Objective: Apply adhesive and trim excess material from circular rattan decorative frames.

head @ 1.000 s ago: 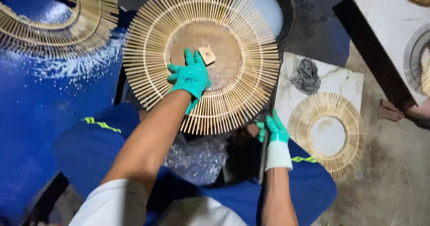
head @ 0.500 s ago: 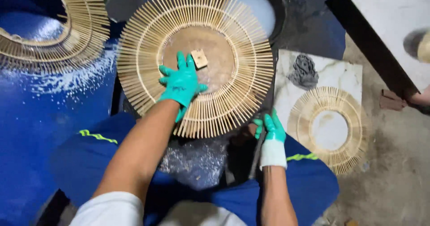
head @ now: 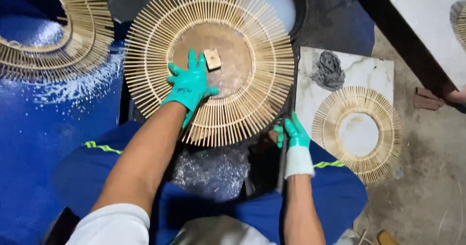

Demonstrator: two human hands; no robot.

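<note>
Left hand (head: pixel 189 84) in green glove, fingers spread flat on brown centre disc (head: pixel 218 55) of stick sunburst (head: pixel 208 63), small wooden block (head: pixel 212 59) at fingertips, long axis pointing away; right hand (head: pixel 290 133) curled at sunburst's lower right edge, grip unclear

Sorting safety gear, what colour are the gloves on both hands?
Teal-green gloves, on the left hand and right hand; clearest in the head view.
</note>
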